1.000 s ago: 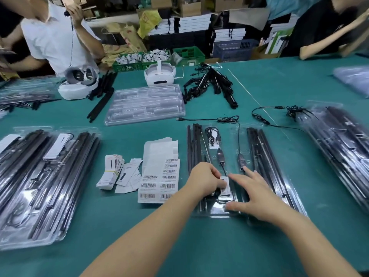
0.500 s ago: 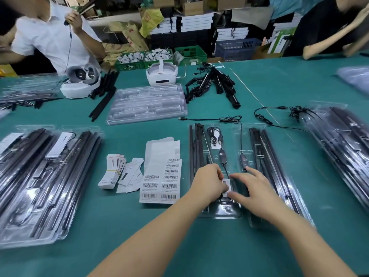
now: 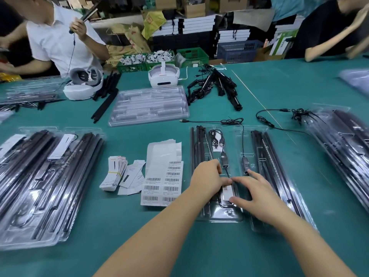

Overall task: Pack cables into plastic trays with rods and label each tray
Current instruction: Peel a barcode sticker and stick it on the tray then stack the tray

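Since the earlier frame both hands have shifted slightly along the clear tray (image 3: 219, 216) as the white barcode label (image 3: 227, 191) goes down flatter on it; the left hand (image 3: 206, 177) now sits with curled fingers pinching the label's far end, and the right hand (image 3: 257, 193) spreads its fingers, thumb tip pressing the label's near end; the person in the white shirt (image 3: 58, 41) across the bench (image 3: 199, 252) has raised a dark rod higher.

That tray lies on the green bench in front of the person, black rods (image 3: 199, 148) along its left side and a coiled black cable (image 3: 216, 137) with an inline controller in its middle channel; a second tray (image 3: 283, 224) lies just beside it on the right, also with rods and a cable.

Writing: the label carries a barcode, its small print too blurred to read; the sheet of barcode stickers (image 3: 161, 183) left of the tray shows rows of barcodes with illegible text; a banded stack of white paper tags (image 3: 113, 173) lies further left, print unreadable.
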The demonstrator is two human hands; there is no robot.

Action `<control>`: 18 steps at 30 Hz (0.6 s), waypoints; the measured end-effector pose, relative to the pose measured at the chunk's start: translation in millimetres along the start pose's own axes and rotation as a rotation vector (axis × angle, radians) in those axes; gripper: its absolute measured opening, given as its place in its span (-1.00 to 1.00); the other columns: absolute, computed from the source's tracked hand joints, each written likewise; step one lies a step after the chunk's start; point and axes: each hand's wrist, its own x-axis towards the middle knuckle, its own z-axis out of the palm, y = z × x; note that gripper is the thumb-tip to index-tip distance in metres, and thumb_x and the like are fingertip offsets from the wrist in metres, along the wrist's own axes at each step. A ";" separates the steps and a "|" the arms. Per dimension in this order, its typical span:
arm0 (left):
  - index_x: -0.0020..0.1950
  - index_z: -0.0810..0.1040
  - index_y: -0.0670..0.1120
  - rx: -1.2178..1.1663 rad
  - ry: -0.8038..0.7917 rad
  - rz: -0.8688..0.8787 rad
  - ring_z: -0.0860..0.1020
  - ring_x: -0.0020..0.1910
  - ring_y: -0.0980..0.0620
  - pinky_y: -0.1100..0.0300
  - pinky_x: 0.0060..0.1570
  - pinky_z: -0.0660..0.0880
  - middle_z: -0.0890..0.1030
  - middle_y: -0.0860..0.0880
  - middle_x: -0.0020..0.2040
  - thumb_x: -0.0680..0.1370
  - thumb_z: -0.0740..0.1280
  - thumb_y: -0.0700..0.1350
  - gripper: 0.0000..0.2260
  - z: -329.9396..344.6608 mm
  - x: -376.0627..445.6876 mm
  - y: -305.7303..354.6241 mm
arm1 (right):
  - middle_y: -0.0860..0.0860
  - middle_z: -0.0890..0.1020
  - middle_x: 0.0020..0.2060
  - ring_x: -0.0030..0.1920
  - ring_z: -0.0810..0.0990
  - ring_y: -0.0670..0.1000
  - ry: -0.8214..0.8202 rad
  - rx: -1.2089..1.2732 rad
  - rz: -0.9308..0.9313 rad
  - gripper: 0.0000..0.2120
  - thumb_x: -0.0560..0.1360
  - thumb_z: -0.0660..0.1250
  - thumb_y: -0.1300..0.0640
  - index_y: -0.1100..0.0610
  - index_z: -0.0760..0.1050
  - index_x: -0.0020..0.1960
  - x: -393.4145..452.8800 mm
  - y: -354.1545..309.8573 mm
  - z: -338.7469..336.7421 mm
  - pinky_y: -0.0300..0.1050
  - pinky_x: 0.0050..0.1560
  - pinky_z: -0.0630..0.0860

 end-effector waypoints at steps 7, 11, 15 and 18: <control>0.07 0.47 -0.04 -0.023 -0.047 0.057 0.48 -0.12 0.00 0.15 -0.24 0.33 0.49 0.00 -0.04 0.41 0.56 0.10 -0.60 -1.0 -2.7 -10.2 | -0.20 0.46 0.38 0.57 0.02 -0.07 -0.010 -0.018 0.007 -0.39 0.46 0.41 -0.22 -0.11 0.37 0.46 1.6 0.1 0.3 -0.04 0.53 0.08; 0.28 0.42 -0.02 0.028 -0.122 0.113 0.52 0.05 -0.05 0.09 0.04 0.47 0.42 -0.05 0.17 0.36 0.58 0.14 -0.40 -0.6 -11.8 -15.6 | -0.21 0.46 0.38 0.57 0.04 -0.05 -0.026 -0.063 -0.013 -0.51 0.56 0.33 -0.10 -0.11 0.35 0.47 2.4 2.3 -0.8 -0.05 0.53 0.07; 0.42 0.33 -0.02 0.093 -0.166 0.161 0.52 0.18 -0.12 -0.02 0.21 0.49 0.34 -0.06 0.27 0.35 0.57 0.18 -0.24 2.6 -20.6 -16.1 | -0.14 0.52 0.35 0.55 0.12 0.01 -0.038 -0.087 0.012 -0.64 0.64 0.19 0.08 -0.07 0.43 0.43 9.9 -2.8 -6.6 -0.07 0.52 0.11; 0.44 0.32 -0.03 0.082 -0.158 0.163 0.52 0.17 -0.13 -0.05 0.21 0.49 0.34 -0.07 0.26 0.36 0.57 0.17 -0.24 1.8 -22.8 -16.6 | -0.05 0.57 0.30 0.48 0.30 0.04 0.063 -0.064 0.005 -0.69 0.64 0.19 0.11 0.04 0.52 0.35 18.3 -21.0 -9.2 -0.08 0.42 0.24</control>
